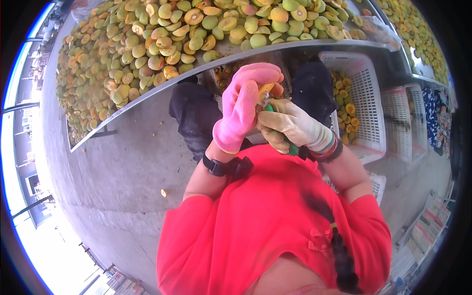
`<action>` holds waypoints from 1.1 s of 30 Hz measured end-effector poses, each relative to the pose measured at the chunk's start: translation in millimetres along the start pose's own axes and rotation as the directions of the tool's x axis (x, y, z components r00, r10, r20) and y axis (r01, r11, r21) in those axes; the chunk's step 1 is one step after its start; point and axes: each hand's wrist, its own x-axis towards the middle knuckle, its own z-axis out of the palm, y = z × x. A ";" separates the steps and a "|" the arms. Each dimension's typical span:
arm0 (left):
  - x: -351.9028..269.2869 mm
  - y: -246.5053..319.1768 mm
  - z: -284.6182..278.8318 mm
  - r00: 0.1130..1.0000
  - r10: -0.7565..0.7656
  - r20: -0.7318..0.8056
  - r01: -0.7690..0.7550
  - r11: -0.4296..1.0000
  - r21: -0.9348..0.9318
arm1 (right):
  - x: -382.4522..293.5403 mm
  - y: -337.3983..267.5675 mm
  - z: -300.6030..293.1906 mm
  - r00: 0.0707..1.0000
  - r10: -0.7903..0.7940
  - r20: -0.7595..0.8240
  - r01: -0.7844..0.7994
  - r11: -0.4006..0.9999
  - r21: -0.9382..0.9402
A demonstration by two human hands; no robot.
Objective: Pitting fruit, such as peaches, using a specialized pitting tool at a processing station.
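My left hand (245, 97), in a pink rubber glove, is closed around a piece of yellow-orange fruit (266, 88), apparently a halved peach or similar stone fruit. My right hand (291, 123) wears a pale fabric glove and grips the green handle (292, 148) of a small tool with a metal end. That metal end (264, 97) touches or lies right beside the fruit; the exact contact is hidden by the fingers. Both hands meet in front of the chest, near the edge of a metal-rimmed table (236, 57) heaped with halved green and yellow fruit (210, 22).
To the right a white plastic crate (363, 99) holds pitted orange-yellow halves (350, 108). More crates (396, 121) stand beyond it, near a person's patterned clothing (437, 118). Below the table rim sits a container with brown scraps (221, 77). A fruit piece (163, 193) lies on the concrete floor.
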 end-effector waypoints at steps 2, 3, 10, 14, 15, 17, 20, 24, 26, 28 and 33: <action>1.8 -1.8 -2.6 1.000 -0.011 0.019 0.011 1.000 0.006 | 0.3 -0.5 1.1 0.993 -0.115 -0.003 0.115 0.989 -0.092; 3.1 -0.7 -0.1 1.000 -0.014 -0.024 0.014 1.000 0.005 | 1.5 -0.1 4.8 0.986 -0.149 -0.072 0.135 0.977 -0.165; 6.6 24.4 7.9 0.945 -0.314 -0.088 0.304 0.947 -0.107 | 3.7 3.7 12.0 0.958 -0.270 -0.096 0.225 0.917 -0.328; 11.2 13.5 -2.8 0.983 -0.157 0.093 0.162 0.986 -0.048 | -2.5 2.9 -4.8 0.996 -0.026 0.080 0.034 0.995 -0.098; 13.5 11.4 -4.7 0.985 -0.093 0.147 0.093 0.996 0.009 | -1.8 1.9 -4.8 0.998 0.007 0.066 0.002 0.991 -0.136; 15.4 7.8 -8.8 0.974 -0.048 0.219 0.055 0.998 -0.025 | -0.5 -0.8 -2.9 0.997 0.073 0.035 -0.064 0.975 -0.211; 18.4 6.3 -12.2 0.951 0.051 0.306 -0.112 0.977 0.184 | 3.3 0.7 -1.0 0.998 0.027 0.063 -0.005 0.944 -0.329; 21.5 3.2 -11.7 0.943 0.045 0.330 -0.146 0.946 0.289 | 11.3 9.0 -8.3 0.995 0.076 0.061 -0.051 0.938 -0.344; 12.8 6.9 -10.2 0.959 -0.270 0.087 0.255 0.954 0.159 | 13.2 8.2 -12.7 0.994 0.077 0.072 -0.046 0.932 -0.360; 12.0 11.7 -10.8 0.852 -0.517 -0.082 0.498 0.849 -0.176 | 14.3 10.2 -12.9 0.996 0.070 0.056 -0.044 0.928 -0.370; 4.0 -7.4 -30.8 0.803 -0.536 -0.261 0.392 0.804 -0.446 | 18.7 25.0 -13.3 0.991 0.003 -0.134 -0.040 0.960 -0.279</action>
